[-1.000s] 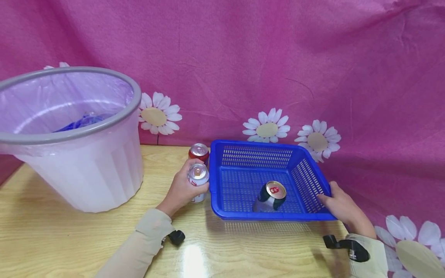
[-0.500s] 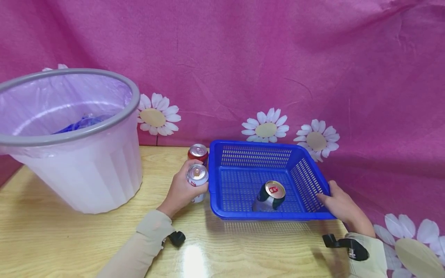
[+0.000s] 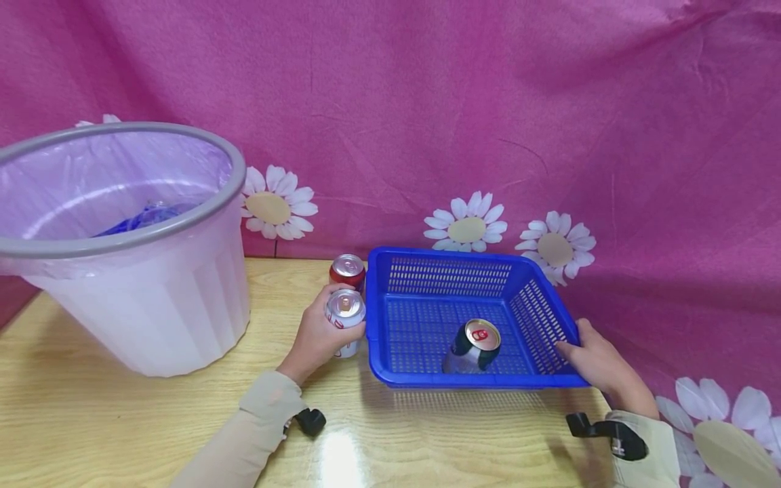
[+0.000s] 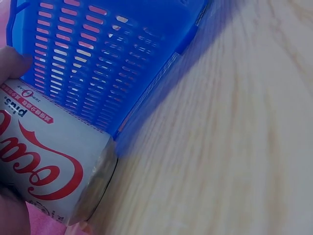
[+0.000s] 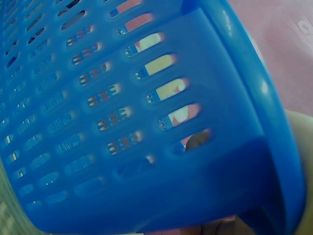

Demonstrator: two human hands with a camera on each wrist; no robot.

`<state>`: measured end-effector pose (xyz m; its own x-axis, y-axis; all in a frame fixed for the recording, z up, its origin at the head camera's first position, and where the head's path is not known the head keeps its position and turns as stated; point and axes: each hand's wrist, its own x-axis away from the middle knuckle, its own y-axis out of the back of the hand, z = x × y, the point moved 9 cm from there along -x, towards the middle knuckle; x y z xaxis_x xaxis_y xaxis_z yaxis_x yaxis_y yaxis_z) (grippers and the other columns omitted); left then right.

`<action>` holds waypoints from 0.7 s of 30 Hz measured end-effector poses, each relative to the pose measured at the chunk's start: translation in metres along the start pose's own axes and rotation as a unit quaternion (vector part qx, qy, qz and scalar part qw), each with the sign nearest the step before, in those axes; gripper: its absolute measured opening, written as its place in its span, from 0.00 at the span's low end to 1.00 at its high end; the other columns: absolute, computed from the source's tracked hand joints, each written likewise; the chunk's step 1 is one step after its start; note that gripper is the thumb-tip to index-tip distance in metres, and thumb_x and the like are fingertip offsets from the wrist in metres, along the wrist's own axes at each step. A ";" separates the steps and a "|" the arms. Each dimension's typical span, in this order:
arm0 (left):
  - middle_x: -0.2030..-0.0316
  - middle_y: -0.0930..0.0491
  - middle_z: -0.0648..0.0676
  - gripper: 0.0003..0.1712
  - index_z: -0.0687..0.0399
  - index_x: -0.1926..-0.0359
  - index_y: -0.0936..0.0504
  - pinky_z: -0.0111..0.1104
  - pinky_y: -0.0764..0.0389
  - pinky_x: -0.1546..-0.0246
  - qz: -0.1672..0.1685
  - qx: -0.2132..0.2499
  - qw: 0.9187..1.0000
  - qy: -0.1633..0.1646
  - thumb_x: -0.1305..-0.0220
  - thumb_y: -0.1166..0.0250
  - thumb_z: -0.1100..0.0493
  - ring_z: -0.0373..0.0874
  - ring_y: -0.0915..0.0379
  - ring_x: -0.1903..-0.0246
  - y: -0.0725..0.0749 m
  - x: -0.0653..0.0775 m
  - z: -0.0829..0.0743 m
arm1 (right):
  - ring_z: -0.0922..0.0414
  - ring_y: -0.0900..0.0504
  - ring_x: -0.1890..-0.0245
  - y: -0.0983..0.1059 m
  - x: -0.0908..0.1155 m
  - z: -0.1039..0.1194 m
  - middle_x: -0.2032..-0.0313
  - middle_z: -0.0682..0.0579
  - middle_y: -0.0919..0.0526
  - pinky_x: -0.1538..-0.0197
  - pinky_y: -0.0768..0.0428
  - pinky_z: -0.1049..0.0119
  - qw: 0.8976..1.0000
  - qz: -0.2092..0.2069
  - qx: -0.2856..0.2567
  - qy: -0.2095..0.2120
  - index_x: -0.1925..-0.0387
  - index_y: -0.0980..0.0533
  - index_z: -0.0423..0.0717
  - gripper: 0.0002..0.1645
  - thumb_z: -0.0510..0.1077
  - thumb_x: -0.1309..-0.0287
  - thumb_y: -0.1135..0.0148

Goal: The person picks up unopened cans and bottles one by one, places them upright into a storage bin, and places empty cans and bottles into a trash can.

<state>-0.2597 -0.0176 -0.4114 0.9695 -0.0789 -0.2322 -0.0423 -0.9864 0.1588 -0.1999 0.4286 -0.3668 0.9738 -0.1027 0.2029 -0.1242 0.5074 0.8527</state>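
My left hand (image 3: 317,335) grips a white soda can (image 3: 346,308) just left of the blue plastic basket (image 3: 421,379). In the left wrist view the can (image 4: 44,152) shows red "Coca" script and "plus", close beside the perforated basket wall (image 4: 98,54). Behind it stands a red can (image 3: 348,268), partly hidden by my fingers. My right hand (image 3: 601,356) holds the basket's right rim, thumb over the inside edge. Inside the basket a dark green and silver can (image 3: 472,349) with a red pull tab stands near the front. The right wrist view is filled by the basket's side (image 5: 88,112).
A large white bin (image 3: 152,298) with a grey rim and a plastic liner stands on the left, with something blue inside. The wooden table (image 3: 183,427) runs beneath everything. A pink cloth (image 3: 390,122) with white daisies hangs behind and at the right.
Both hands keep their holds on the white can and the basket rim. The white can tilts very slightly; otherwise the view only shifts a little.
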 end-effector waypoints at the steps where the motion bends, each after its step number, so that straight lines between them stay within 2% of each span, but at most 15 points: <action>1: 0.52 0.18 0.53 0.36 0.39 0.44 0.28 0.40 0.21 0.47 0.000 -0.001 1.000 0.002 0.55 0.23 0.59 0.47 0.21 0.53 0.000 0.000 0.001 | 0.44 0.25 0.52 0.000 0.000 0.001 0.51 0.36 0.25 0.51 0.27 0.51 1.000 -0.002 0.000 0.002 0.41 0.43 0.35 0.29 0.54 0.30 0.55; 10: 0.53 0.17 0.54 0.35 0.40 0.44 0.27 0.41 0.21 0.48 -0.001 0.000 1.000 -0.004 0.55 0.24 0.60 0.47 0.21 0.55 0.000 -0.001 0.003 | 0.43 0.25 0.51 0.001 0.001 0.003 0.50 0.35 0.26 0.49 0.27 0.48 1.000 -0.001 -0.004 0.009 0.40 0.44 0.34 0.30 0.54 0.29 0.55; 13: 0.54 0.17 0.55 0.34 0.42 0.45 0.27 0.41 0.21 0.49 -0.002 0.002 1.000 -0.014 0.55 0.24 0.61 0.47 0.21 0.55 0.000 -0.001 0.000 | 0.44 0.25 0.52 0.001 0.001 0.003 0.50 0.36 0.25 0.50 0.27 0.50 1.000 0.000 -0.006 0.007 0.40 0.44 0.34 0.30 0.54 0.30 0.55; 16: 0.55 0.17 0.55 0.34 0.43 0.45 0.26 0.41 0.20 0.49 -0.001 0.001 1.000 -0.020 0.55 0.24 0.62 0.47 0.21 0.56 0.000 -0.001 -0.003 | 0.46 0.24 0.53 0.003 0.001 0.003 0.52 0.37 0.24 0.52 0.27 0.55 1.000 -0.003 -0.003 0.007 0.41 0.43 0.35 0.29 0.53 0.30 0.54; 21: 0.54 0.17 0.54 0.34 0.43 0.46 0.27 0.40 0.20 0.50 0.001 -0.009 1.000 -0.018 0.55 0.25 0.62 0.47 0.21 0.56 0.000 0.000 -0.006 | 0.45 0.23 0.54 0.003 0.001 0.003 0.51 0.35 0.24 0.52 0.26 0.54 1.000 -0.006 0.010 0.007 0.41 0.43 0.34 0.29 0.52 0.30 0.53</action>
<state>-0.2580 -0.0167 -0.4059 0.9599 -0.0861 -0.2667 -0.0394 -0.9837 0.1756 -0.1996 0.4276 -0.3629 0.9778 -0.0969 0.1860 -0.1161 0.4886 0.8647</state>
